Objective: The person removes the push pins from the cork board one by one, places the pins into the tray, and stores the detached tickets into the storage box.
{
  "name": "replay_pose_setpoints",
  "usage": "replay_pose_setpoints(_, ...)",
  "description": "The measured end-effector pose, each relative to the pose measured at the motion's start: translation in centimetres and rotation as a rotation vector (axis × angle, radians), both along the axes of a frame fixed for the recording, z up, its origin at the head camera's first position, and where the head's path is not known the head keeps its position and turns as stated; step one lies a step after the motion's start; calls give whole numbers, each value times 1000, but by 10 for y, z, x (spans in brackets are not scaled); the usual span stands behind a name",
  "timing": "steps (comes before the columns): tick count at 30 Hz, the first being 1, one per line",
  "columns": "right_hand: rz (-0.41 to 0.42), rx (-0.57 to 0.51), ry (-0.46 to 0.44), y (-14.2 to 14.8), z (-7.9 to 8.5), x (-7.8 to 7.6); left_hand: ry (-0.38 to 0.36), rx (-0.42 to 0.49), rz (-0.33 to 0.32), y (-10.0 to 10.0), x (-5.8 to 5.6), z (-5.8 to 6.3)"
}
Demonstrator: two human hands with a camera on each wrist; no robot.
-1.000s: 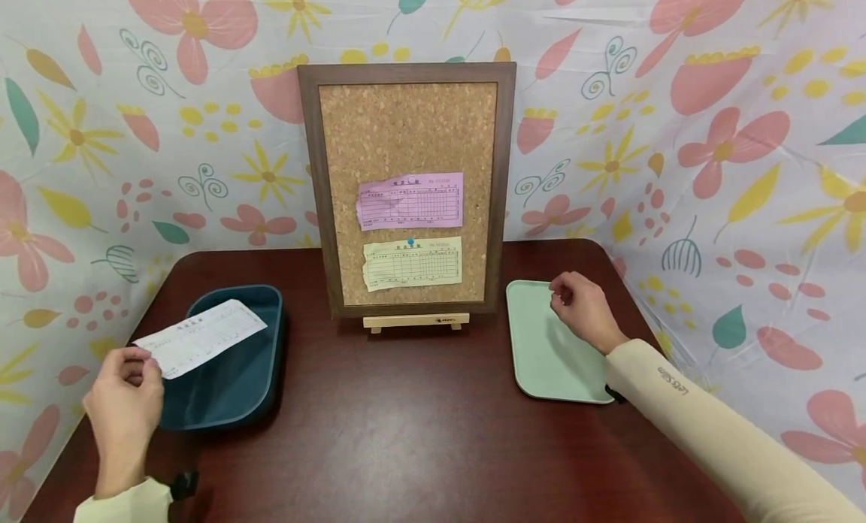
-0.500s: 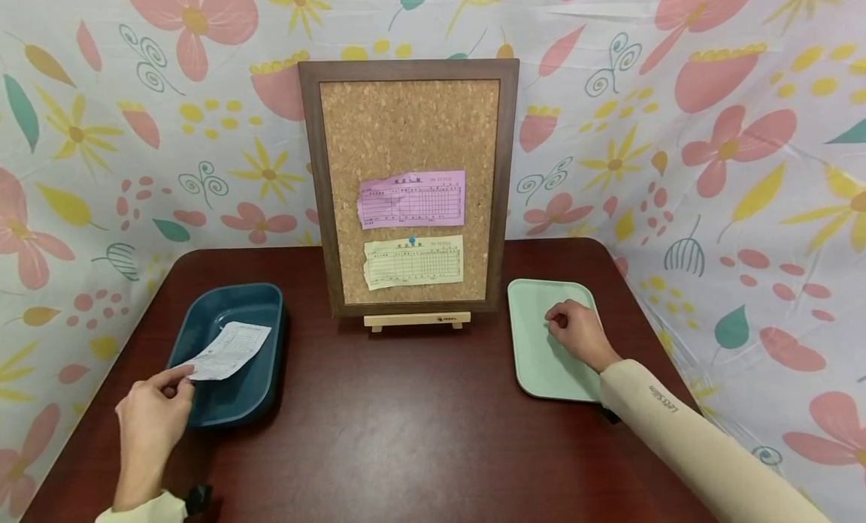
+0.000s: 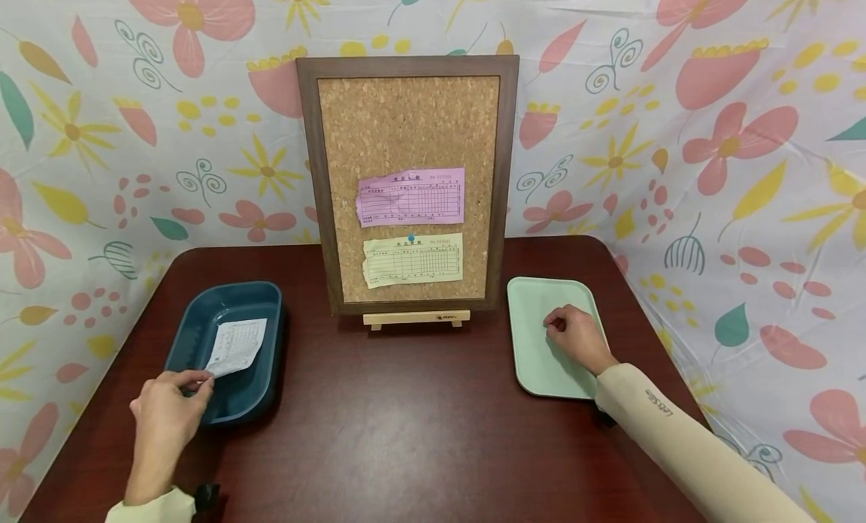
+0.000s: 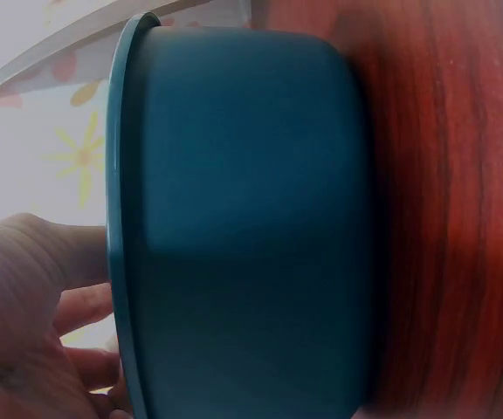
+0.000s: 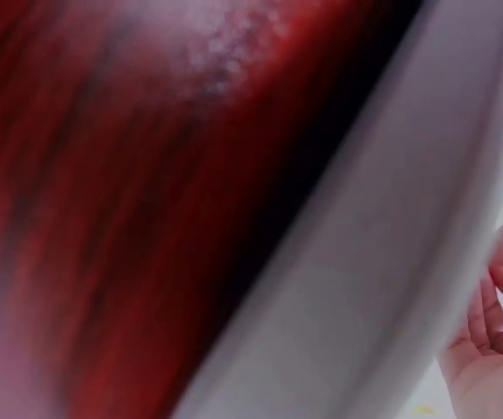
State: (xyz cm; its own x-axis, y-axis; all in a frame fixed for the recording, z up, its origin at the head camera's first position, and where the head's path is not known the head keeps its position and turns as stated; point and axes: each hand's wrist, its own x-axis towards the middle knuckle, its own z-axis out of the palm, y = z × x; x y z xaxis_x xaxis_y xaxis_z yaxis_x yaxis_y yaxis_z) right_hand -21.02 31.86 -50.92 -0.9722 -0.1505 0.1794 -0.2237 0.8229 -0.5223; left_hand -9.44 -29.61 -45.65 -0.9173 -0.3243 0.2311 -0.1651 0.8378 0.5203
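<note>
My left hand [image 3: 169, 410] pinches a white printed slip [image 3: 237, 346] by its near end. The slip slopes over the inside of the dark blue basin [image 3: 271, 312]. In the left wrist view, the basin's outer wall [image 4: 243, 209] fills the middle, with my fingers behind its rim. On the right, my right hand [image 3: 578, 339] is above the pale green tray [image 3: 541, 376], fingers curled and thumb close to the forefinger. No object shows at those fingertips. The right wrist view has the tray's edge [image 5: 356, 288] partly covering the hand.
Between the basin and tray stands a framed corkboard [image 3: 406, 125] on a wooden stand [image 3: 416, 318]. It bears a purple slip [image 3: 413, 198] and a yellow slip [image 3: 414, 261], with a blue pushpin [image 3: 411, 238] at the latter's top. Floral cloth [image 3: 609, 162] hangs behind the table [image 3: 406, 425].
My left hand has moved right, bringing the white slip lower over the basin and turning it. My right hand has shifted slightly toward me over the tray, its fingers still curled.
</note>
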Motion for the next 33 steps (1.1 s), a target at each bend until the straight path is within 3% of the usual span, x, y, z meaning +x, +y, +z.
replay_pose_setpoints(7,-23,-12,-24,-2,1,-1,-48,-17,-52,1,0,-1)
replay_pose_setpoints(19,-28,0,-37,-2,-1,-1,-104,-28,-69,-1,-1,-3)
replay_pose_setpoints(27,9,17,28,-2,3,-3,-27,-14,-44,3,-3,-2)
replay_pose_setpoints(33,15,6,70,-6,17,-5,-3,-6,-48,6,-8,1)
